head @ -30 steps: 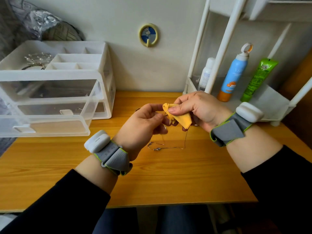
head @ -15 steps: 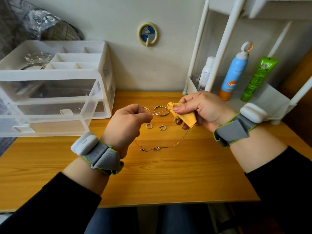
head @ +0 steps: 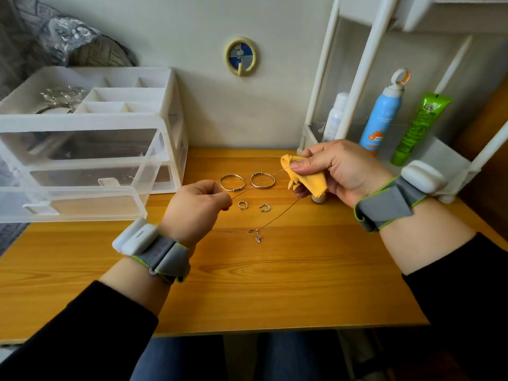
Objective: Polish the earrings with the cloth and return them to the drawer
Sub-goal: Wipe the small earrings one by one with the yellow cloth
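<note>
Yellow cloth (head: pixel 310 180) pinched by right hand (head: pixel 338 169) round a thin chain (head: pixel 258 185). Left hand (head: pixel 195 207) pinches the chain's other end, taut. Hoop earrings (head: pixel 232 182) and small earrings (head: pixel 243 205) lie on table (head: pixel 275 284) between the hands. Drawer (head: pixel 82 199) stands open, left.

A warm-toned wooden table (head: pixel 275 284) bears two large silver hoops (head: pixel 236 190), two small twisted silver earrings (head: pixel 243 205) and a clear plastic drawer unit (head: pixel 82 160).
</note>
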The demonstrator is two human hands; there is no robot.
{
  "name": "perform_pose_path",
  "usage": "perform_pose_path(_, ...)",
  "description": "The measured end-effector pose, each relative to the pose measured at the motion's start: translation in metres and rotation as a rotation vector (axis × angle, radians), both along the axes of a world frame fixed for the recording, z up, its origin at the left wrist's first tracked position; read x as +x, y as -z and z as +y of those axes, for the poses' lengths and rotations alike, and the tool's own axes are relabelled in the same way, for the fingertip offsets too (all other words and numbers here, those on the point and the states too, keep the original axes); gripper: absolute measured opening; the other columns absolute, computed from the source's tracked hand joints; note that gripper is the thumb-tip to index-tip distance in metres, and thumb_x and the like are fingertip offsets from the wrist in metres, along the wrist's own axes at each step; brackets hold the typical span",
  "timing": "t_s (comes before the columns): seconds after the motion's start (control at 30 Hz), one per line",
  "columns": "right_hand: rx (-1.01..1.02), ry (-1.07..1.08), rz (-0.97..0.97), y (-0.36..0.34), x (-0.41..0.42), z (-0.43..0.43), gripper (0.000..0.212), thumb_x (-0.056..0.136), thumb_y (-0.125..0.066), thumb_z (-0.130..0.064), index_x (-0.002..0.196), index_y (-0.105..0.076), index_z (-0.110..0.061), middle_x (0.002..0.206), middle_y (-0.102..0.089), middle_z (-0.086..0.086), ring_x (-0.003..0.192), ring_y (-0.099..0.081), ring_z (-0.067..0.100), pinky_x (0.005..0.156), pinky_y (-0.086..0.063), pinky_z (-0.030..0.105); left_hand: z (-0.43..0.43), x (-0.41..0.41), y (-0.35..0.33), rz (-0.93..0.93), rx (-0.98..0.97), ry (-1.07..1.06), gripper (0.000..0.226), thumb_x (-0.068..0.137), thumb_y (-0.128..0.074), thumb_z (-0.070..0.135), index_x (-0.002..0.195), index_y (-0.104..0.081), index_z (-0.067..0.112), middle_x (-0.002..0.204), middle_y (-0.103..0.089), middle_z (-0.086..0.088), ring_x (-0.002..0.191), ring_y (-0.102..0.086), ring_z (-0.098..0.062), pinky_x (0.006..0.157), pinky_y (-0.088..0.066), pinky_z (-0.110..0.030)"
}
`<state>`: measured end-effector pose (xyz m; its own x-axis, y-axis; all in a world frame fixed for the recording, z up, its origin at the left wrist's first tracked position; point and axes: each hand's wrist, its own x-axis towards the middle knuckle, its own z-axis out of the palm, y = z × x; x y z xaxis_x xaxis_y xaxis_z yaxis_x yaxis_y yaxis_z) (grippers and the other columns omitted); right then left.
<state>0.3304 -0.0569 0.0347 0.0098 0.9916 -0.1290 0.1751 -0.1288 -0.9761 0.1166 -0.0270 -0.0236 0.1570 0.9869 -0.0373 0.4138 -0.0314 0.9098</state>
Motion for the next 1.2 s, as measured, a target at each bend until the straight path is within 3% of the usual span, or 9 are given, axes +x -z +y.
perform_pose_path(0.13, 0.011, -0.003, 0.03, -0.002, -0.003, 0.0, 0.016, 0.059, -0.071, -0.015, 0.068, -0.063, -0.004, 0.059, -0.066, 0.011, 0.055, -0.064, 0.026, 0.049, -0.051, 0.025, -0.003, 0.0, 0.003, 0.081, 0.037, 0.043, 0.017, 0.084, -0.066, 0.027, 0.074, -0.066, 0.014, 0.079, -0.066, -0.01, 0.069, -0.056, -0.018, 0.066, -0.049, -0.032)
perform_pose_path(0.27, -0.002, -0.051, 0.014, -0.005, -0.01, 0.001, 0.013, 0.066, -0.07, -0.013, 0.067, -0.062, -0.003, 0.058, -0.065, 0.009, 0.055, -0.063, 0.025, 0.046, -0.05, 0.024, -0.005, 0.006, 0.001, 0.152, 0.105, 0.086, 0.013, 0.088, -0.063, 0.027, 0.094, -0.07, 0.02, 0.09, -0.069, 0.003, 0.082, -0.062, -0.008, 0.071, -0.048, -0.022)
perform_pose_path(0.37, 0.002, -0.061, -0.002, -0.005, -0.014, 0.003, 0.011, 0.069, -0.07, -0.013, 0.069, -0.064, -0.003, 0.059, -0.066, 0.008, 0.056, -0.064, 0.024, 0.056, -0.054, 0.028, -0.007, 0.014, -0.006, -0.032, 0.068, 0.141, 0.024, 0.091, -0.058, 0.015, 0.114, -0.065, 0.019, 0.101, -0.069, 0.006, 0.093, -0.064, -0.004, 0.081, -0.05, -0.018)
perform_pose_path(0.43, 0.005, -0.059, -0.011, -0.005, -0.017, 0.005, 0.01, 0.073, -0.069, -0.012, 0.07, -0.065, -0.003, 0.062, -0.066, 0.009, 0.057, -0.064, 0.025, 0.058, -0.054, 0.029, -0.008, 0.02, -0.013, -0.224, -0.009, 0.191, 0.03, 0.092, -0.053, 0.004, 0.119, -0.06, 0.016, 0.106, -0.071, 0.0, 0.099, -0.066, -0.012, 0.092, -0.051, -0.028)
perform_pose_path(0.53, 0.01, -0.051, -0.019, -0.005, -0.018, 0.007, 0.012, 0.072, -0.071, -0.012, 0.074, -0.066, -0.001, 0.067, -0.065, 0.014, 0.056, -0.064, 0.026, 0.057, -0.053, 0.029, -0.013, 0.029, -0.021, -0.405, -0.072, 0.292, 0.031, 0.095, -0.044, 0.001, 0.125, -0.053, 0.006, 0.106, -0.07, -0.014, 0.096, -0.068, -0.025, 0.092, -0.051, -0.036)
perform_pose_path(0.63, 0.013, -0.049, -0.006, -0.005, -0.018, 0.007, 0.012, 0.072, -0.071, -0.011, 0.073, -0.066, -0.001, 0.065, -0.064, 0.014, 0.054, -0.062, 0.025, 0.055, -0.052, 0.028, -0.016, 0.034, -0.026, -0.45, -0.082, 0.304, 0.024, 0.098, -0.042, 0.006, 0.117, -0.056, 0.005, 0.082, -0.062, -0.012, 0.065, -0.057, -0.019, 0.073, -0.054, -0.033)
perform_pose_path(0.73, 0.017, -0.054, -0.009, -0.004, -0.017, 0.007, 0.012, 0.073, -0.071, -0.012, 0.074, -0.067, -0.001, 0.064, -0.065, 0.012, 0.055, -0.063, 0.025, 0.056, -0.052, 0.028, -0.013, 0.033, -0.024, -0.345, 0.0, 0.244, 0.014, 0.095, -0.051, 0.021, 0.1, -0.063, 0.014, 0.066, -0.05, 0.004, 0.053, -0.039, -0.01, 0.053, -0.038, -0.027)
perform_pose_path(0.87, 0.001, -0.048, -0.004, -0.001, -0.014, 0.006, 0.013, 0.066, -0.072, -0.014, 0.07, -0.066, -0.003, 0.061, -0.066, 0.011, 0.054, -0.063, 0.024, 0.057, -0.054, 0.029, -0.01, 0.026, -0.023, -0.297, 0.06, 0.192, 0.013, 0.091, -0.059, 0.025, 0.08, -0.062, 0.019, 0.05, -0.048, 0.015, 0.051, -0.038, -0.01, 0.051, -0.035, -0.025)
perform_pose_path(1.2, 0.001, 0.016, 0.043, 0.001, -0.003, 0.002, 0.017, 0.06, -0.072, -0.013, 0.069, -0.065, -0.001, 0.06, -0.066, 0.012, 0.054, -0.063, 0.024, 0.056, -0.054, 0.032, -0.001, 0.006, -0.014, -0.327, 0.008, 0.085, 0.014, 0.09, -0.06, 0.016, 0.076, -0.06, 0.015, 0.055, -0.04, 0.003, 0.048, -0.033, -0.011, 0.048, -0.03, -0.025)
